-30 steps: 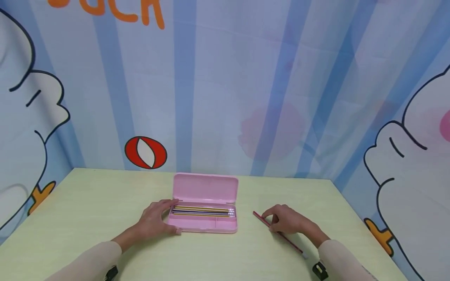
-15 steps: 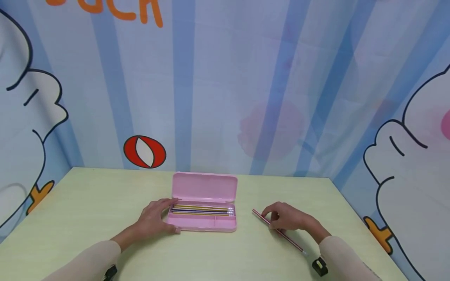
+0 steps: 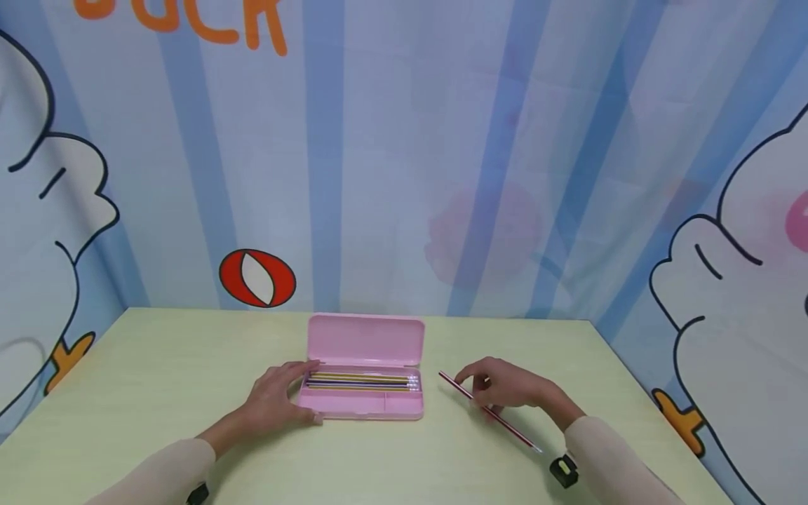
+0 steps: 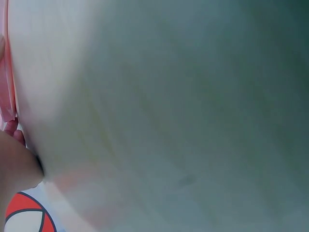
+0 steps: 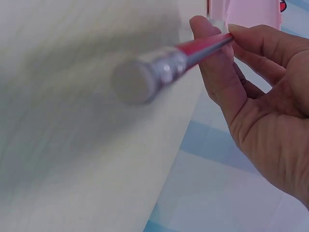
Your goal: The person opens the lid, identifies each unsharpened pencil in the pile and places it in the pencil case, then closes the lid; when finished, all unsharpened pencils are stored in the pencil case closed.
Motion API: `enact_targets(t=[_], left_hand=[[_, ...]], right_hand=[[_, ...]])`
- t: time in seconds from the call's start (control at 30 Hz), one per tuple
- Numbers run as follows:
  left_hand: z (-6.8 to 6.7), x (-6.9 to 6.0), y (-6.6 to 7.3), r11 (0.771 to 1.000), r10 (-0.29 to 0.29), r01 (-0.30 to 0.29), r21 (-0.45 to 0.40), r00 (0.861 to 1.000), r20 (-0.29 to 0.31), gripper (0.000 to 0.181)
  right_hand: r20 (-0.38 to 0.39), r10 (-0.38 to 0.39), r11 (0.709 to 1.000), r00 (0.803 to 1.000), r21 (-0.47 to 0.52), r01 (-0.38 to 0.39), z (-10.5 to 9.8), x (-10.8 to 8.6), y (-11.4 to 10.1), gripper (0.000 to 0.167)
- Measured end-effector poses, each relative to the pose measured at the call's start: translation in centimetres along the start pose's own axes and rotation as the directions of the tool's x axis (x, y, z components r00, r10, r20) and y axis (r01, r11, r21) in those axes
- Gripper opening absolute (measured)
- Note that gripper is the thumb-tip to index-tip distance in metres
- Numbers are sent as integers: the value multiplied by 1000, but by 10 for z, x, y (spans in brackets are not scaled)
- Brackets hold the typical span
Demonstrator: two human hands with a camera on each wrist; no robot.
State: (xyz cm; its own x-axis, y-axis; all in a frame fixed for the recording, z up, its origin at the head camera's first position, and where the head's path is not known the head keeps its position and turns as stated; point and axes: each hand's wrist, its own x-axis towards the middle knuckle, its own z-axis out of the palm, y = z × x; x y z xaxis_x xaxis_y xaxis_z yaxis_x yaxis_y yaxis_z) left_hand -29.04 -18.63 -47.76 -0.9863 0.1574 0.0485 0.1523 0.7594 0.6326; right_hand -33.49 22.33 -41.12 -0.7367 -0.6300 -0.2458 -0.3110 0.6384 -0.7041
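Observation:
A pink pencil case (image 3: 360, 407) lies on the table with its lid (image 3: 366, 340) raised toward the back. Several striped pencils (image 3: 360, 381) lie side by side in its rear compartment. My left hand (image 3: 274, 398) holds the case at its left end, thumb by the front corner and fingers by the hinge side. Between thumb and fingers, my right hand (image 3: 505, 384) pinches a red striped pencil (image 3: 514, 431) to the right of the case. This pencil slants, its white eraser end (image 5: 133, 82) toward me and large in the right wrist view.
The pale yellow table (image 3: 208, 351) ends at a blue-and-white striped cloth backdrop (image 3: 391, 175) with cartoon prints. The front compartments of the case are bare pink plastic. A dark wrist device (image 3: 564, 471) shows by the right sleeve.
My right hand has lifted the red striped pencil off the table and shifted slightly left with it, toward the case. The left hand stays on the case.

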Motion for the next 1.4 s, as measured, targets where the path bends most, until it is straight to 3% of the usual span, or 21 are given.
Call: enact_targets(t=[0.5, 0.8, 1.03, 1.4], left_hand=[[1, -3, -1, 1000, 6, -7, -22, 1000, -6, 94], [-2, -4, -3, 1000, 6, -6, -25, 1000, -4, 94], [-3, -4, -2, 1000, 2, -2, -21, 1000, -11, 97], [-3, -1, -1, 1000, -25, 25, -9, 1000, 5, 99]], right_hand=[[71, -60, 996, 996, 72, 55, 3, 23, -28, 46], [108, -151, 988, 983, 0, 152, 7, 47, -59, 46], [117, -180, 977, 977, -91, 191, 10, 68, -73, 45], [182, -340, 919, 923, -144, 368, 14, 99, -84, 44]])
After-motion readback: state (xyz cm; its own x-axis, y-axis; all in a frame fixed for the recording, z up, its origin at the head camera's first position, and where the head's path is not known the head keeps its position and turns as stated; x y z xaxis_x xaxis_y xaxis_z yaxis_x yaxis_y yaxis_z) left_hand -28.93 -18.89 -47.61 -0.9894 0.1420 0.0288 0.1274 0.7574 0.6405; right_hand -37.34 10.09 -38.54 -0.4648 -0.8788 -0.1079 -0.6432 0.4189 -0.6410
